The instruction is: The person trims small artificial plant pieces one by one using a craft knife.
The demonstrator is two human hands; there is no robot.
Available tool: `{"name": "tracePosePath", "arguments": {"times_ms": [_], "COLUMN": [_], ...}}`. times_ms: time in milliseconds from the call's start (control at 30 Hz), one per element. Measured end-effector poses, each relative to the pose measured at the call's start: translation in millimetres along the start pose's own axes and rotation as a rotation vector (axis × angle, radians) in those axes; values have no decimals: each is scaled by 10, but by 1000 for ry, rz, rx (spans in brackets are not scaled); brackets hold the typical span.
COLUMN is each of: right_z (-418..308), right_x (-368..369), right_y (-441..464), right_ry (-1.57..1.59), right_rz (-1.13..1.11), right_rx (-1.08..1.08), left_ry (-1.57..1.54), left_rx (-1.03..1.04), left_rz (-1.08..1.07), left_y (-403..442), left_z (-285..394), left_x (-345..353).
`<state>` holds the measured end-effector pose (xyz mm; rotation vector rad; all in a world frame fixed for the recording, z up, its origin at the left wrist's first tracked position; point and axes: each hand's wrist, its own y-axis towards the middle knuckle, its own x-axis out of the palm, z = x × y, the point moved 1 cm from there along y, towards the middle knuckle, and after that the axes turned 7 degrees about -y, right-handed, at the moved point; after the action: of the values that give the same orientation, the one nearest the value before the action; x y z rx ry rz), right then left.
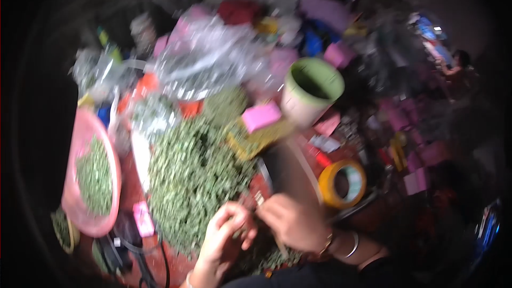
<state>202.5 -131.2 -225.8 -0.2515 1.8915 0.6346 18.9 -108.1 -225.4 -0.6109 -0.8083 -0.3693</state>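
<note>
At the lower middle my left hand point(226, 230) is raised palm inward with curled fingers, beside a big heap of green dried leaf pieces point(194, 181). Whatever its fingertips may hold is too small to tell. Close to its right, my right hand point(293, 221) is blurred, its fingers pressed together around a small pale item I cannot make out. Bracelets circle the right wrist. A dark flat object point(285, 168) lies beyond the right hand, and a roll of yellow tape point(342, 184) is to its right.
A pink basin point(114, 181) of green leaf stands at the left. Behind the heap are a yellow box point(258, 137) with a pink block point(261, 117), a white-green cup point(309, 93) and clear plastic bags point(208, 61). Another person point(457, 72) shows at the far right.
</note>
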Motion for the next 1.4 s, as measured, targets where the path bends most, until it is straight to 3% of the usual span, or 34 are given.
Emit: {"name": "tracePosePath", "arguments": {"times_ms": [167, 367, 500, 600, 667, 733, 800, 933, 967, 1000, 1100, 1133, 1200, 1233, 1267, 1333, 1400], "right_z": [-75, -130, -121, -120, -141, -162, -151, -104, -104, -104, -116, -120, -137, -130, -114, -110, -91], "right_x": [105, 51, 44, -28, -71, -103, -87, 10, 20, 19, 78, 70, 40, 49, 62, 51, -14], "right_y": [-96, -98, -88, -92, -91, -92, -93, -127, -128, -133, -148, -146, -127, -123, -123, -120, -120], "right_ry": [-43, 142, 146, 255, 292, 277, 257, 269, 268, 267, 222, 223, 151, 156, 164, 181, 52], "right_rz": [21, 117, 169, 241, 191, 120, 61, 177, 185, 194, 189, 196, 182, 183, 237, 284, 202], "right_rx": [22, 16, 29, 58, 81, 92, 107, 71, 65, 77, 56, 62, 41, 39, 42, 38, 60], "left_ry": [163, 891, 1172, 1211, 1000, 987, 1106, 1352, 1629, 1636, 1243, 1249, 1653, 1331, 1331, 1366, 1530], "left_rx": [39, 227, 330, 318, 339, 301, 390, 564, 495, 491, 586, 583, 1123, 327, 325, 670, 841], "left_rz": [-56, -79, -113, -102, -150, -64, -95, -205, -160, -175, -42, -49, -226, -33, -26, -65, -89], "left_y": [91, 285, 392, 399, 328, 323, 381, 559, 545, 503, 348, 363, 352, 376, 364, 300, 291], "left_z": [-129, -502, -623, -672, -677, -692, -742, -751, -706, -714, -681, -612, -466, -450, -510, -608, -596], "left_x": [-196, -1000, -1455, -1580, -1324, -1297, -1500, -1799, -1788, -1746, -1229, -1142, -1020, -1181, -1253, -1206, -1110]}}
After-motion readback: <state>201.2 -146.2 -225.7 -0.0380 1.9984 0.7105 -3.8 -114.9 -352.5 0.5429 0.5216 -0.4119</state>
